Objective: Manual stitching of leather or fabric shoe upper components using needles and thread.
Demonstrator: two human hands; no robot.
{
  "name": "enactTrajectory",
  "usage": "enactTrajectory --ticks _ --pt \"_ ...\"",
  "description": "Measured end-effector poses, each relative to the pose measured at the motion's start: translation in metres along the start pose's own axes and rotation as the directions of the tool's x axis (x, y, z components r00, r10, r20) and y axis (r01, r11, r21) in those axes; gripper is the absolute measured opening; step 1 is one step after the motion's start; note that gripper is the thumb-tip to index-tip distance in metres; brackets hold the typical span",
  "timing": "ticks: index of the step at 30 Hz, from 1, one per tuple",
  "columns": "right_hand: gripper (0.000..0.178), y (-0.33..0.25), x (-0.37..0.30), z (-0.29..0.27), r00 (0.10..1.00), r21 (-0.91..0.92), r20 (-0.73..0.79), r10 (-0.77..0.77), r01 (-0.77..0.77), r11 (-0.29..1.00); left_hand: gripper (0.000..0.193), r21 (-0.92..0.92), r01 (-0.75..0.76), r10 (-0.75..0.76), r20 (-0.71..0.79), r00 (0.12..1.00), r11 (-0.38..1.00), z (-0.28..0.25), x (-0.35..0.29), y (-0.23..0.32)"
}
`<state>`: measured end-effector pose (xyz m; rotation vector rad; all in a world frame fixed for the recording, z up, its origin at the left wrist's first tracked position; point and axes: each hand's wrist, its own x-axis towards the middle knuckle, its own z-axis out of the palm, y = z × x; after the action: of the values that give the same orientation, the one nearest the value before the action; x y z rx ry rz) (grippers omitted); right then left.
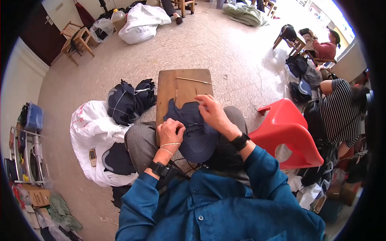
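Note:
A dark navy ribbed fabric piece, shaped like a shoe upper with a rounded near end, lies over my lap and the near part of a wooden stool. My left hand is closed at the left edge of this piece, thumb and fingers pinching it. Above its right side, my right hand is raised with bent fingers drawn toward the thumb; whatever they pinch is too small to make out. Across the stool's far part lies a thin pale rod with a darker tip.
Left of the stool, string-tied dark fabric bundles rest by a white sack with a phone on it. A red plastic stool stands at my right, near a person in stripes. Another person sits farther off.

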<state>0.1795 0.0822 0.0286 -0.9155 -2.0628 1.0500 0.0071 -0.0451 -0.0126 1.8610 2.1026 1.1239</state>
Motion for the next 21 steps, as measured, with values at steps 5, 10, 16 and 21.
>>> enactTrajectory --ticks 5,10,16,21 --pt "0.007 -0.001 -0.036 0.007 0.977 -0.134 0.091 -0.191 0.203 0.97 0.011 -0.082 0.03 -0.029 0.02 0.999 0.996 0.001 0.0 -0.005" --pt "0.008 0.003 -0.053 0.02 0.971 -0.329 0.157 -0.181 0.225 0.917 0.012 -0.097 0.044 -0.044 0.007 0.999 0.994 0.003 0.0 -0.005" --pt "0.005 -0.004 -0.049 0.02 0.974 -0.559 0.191 -0.121 0.21 0.802 0.012 -0.079 0.081 -0.083 -0.02 0.996 0.994 0.005 0.001 -0.003" --pt "0.011 0.002 -0.04 0.022 0.979 -0.539 0.187 -0.084 0.174 0.824 0.013 -0.066 0.091 -0.091 -0.003 0.996 0.994 0.005 0.001 -0.002"
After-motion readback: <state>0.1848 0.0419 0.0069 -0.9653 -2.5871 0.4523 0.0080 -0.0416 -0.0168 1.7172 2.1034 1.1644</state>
